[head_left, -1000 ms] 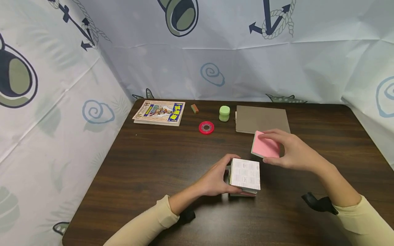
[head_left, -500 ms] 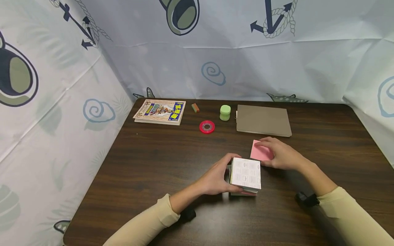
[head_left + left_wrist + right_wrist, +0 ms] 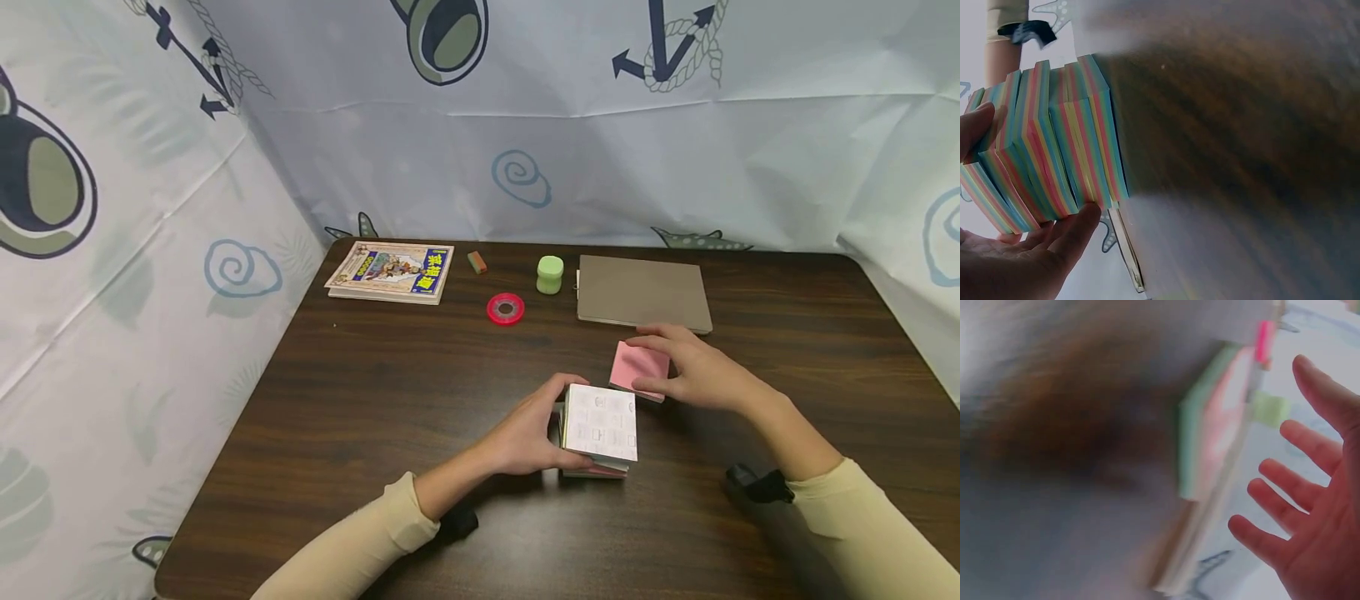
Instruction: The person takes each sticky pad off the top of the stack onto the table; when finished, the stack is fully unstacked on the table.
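Dark wood-grain table (image 3: 375,400), pale sheeting (image 3: 337,158) behind (anchors, spirals), soft glare on tabletop.

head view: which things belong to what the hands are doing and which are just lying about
In the job:
white-topped stack of paper pads, held by the left hand
pink-topped pad, near the right hand

Lying about:
illustrated book
small block
red ring
green container
flat taupe item

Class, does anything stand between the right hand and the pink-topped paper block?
Nothing visible does. The right hand hovers at the right of the pink-topped paper block; the white-topped stack, gripped by the left hand, stands on the block's opposite side, out of the way.
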`<state>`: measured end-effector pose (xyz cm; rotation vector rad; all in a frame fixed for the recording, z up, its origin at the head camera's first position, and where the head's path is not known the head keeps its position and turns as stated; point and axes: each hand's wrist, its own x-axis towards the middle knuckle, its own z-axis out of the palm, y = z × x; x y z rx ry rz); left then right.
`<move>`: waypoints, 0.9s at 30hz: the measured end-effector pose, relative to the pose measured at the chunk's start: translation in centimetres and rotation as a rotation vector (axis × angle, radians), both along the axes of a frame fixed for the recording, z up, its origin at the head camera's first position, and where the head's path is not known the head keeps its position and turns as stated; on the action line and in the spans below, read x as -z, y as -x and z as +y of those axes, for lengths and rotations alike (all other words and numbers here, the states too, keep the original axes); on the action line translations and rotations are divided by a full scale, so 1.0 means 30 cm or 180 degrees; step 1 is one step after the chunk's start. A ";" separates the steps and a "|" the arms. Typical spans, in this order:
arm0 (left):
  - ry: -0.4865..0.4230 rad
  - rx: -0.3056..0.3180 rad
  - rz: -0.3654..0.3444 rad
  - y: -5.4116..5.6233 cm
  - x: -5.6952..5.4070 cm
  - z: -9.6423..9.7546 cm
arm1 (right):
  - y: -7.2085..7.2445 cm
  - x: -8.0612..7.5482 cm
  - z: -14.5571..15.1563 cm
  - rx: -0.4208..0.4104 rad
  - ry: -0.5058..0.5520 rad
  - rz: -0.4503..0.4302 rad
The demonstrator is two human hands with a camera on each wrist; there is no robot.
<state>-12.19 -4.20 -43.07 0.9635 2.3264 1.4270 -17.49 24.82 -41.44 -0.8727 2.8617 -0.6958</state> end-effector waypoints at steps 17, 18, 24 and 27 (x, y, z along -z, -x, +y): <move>0.0095 0.0039 -0.0103 0.006 -0.005 -0.004 | -0.226 -0.155 -0.196 -0.0704 -0.0033 0.0190; 0.0094 0.0035 -0.0112 0.006 -0.005 -0.004 | -0.232 -0.149 -0.202 -0.0732 -0.0056 0.0242; 0.0164 -0.0020 -0.0166 0.004 -0.003 -0.006 | -0.250 -0.125 -0.224 -0.0797 -0.0083 0.0532; 0.0196 -0.0038 -0.0165 0.004 -0.004 -0.007 | -0.254 -0.123 -0.228 -0.0793 -0.0059 0.0609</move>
